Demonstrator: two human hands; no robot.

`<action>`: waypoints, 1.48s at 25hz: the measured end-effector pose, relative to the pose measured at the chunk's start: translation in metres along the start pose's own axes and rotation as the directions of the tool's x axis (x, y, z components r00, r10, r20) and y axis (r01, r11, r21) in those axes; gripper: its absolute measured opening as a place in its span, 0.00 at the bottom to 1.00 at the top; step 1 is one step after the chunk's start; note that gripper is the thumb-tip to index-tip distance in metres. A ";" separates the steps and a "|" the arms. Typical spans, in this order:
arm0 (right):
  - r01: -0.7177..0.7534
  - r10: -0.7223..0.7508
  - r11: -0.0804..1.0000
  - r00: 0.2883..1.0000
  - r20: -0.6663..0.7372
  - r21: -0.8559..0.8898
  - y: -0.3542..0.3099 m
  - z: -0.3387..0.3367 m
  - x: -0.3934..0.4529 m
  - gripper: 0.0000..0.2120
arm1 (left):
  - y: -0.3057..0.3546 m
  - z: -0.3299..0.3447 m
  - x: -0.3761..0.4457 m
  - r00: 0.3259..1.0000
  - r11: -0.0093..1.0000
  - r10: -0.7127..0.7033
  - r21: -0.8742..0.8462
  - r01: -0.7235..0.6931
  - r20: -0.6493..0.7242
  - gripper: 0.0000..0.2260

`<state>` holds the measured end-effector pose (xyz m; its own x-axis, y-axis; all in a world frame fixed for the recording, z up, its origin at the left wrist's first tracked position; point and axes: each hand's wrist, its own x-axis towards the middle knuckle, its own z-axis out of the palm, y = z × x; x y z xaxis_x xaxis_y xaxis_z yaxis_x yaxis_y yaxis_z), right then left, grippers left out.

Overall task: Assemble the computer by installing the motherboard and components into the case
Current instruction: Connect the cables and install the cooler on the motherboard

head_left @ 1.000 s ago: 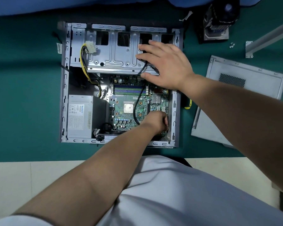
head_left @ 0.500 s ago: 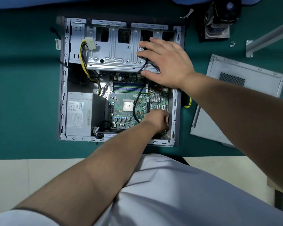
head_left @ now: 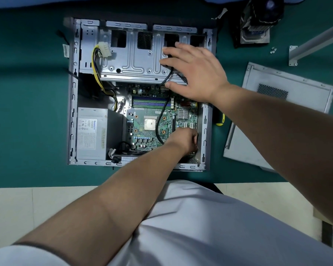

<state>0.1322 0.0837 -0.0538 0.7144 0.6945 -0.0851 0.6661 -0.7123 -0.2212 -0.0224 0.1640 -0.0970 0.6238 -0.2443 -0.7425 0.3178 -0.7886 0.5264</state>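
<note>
The open grey computer case lies flat on the green mat. The green motherboard sits inside it, with a bare CPU socket and RAM sticks above. My right hand rests flat with fingers spread on the metal drive cage, over a black cable. My left hand is down at the motherboard's right edge beside the case wall. Its fingers curl at the board there, and the fingertips are hidden.
A power supply fills the case's lower left, and its white connector lies on the cage. To the right are the side panel, a yellow-handled screwdriver, loose screws and a CPU cooler.
</note>
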 end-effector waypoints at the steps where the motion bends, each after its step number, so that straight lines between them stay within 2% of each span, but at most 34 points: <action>1: -0.001 0.001 1.000 1.000 0.002 0.001 0.000 0.000 0.000 0.28 | 0.001 0.000 0.000 1.000 1.000 -0.008 0.009 0.008 -0.003 0.16; 7: 0.002 -0.002 1.000 1.000 0.004 0.001 0.000 -0.001 0.000 0.28 | 0.007 0.001 -0.004 1.000 0.997 -0.012 0.071 0.011 0.007 0.15; 9: 0.000 0.000 1.000 1.000 0.005 -0.001 0.000 -0.001 0.000 0.28 | 0.008 0.000 -0.003 1.000 0.996 -0.011 0.092 0.009 0.011 0.22; 10: -0.001 0.001 1.000 1.000 0.004 -0.002 0.000 -0.001 0.000 0.28 | 0.008 -0.001 -0.003 1.000 0.996 -0.008 0.086 0.007 0.019 0.22; 13: -0.002 0.002 1.000 1.000 0.004 0.000 0.000 -0.002 0.000 0.28 | 0.001 -0.004 0.000 0.999 0.998 0.004 0.058 -0.007 0.045 0.13; 19: -0.003 0.003 1.000 1.000 0.000 -0.003 -0.001 -0.001 0.000 0.28 | 0.004 0.000 0.001 1.000 0.999 -0.021 0.036 0.020 0.011 0.11; 23: 0.005 -0.005 1.000 1.000 -0.013 -0.001 0.000 0.000 0.000 0.28 | 0.006 0.003 0.003 0.999 0.998 -0.034 0.051 0.033 0.011 0.18; 32: 0.006 -0.006 1.000 1.000 -0.006 -0.011 0.000 -0.002 0.000 0.28 | 0.014 0.001 0.001 0.999 0.988 -0.046 0.146 0.043 0.021 0.23; 37: 0.004 -0.004 1.000 1.000 -0.007 -0.013 -0.002 -0.001 0.000 0.28 | 0.010 -0.001 0.000 0.999 0.984 -0.007 0.180 0.001 0.034 0.25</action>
<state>0.1312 0.0850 -0.0520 0.7130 0.6969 -0.0777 0.6718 -0.7106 -0.2090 -0.0184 0.1570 -0.0907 0.5973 -0.2577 -0.7594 0.1845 -0.8774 0.4429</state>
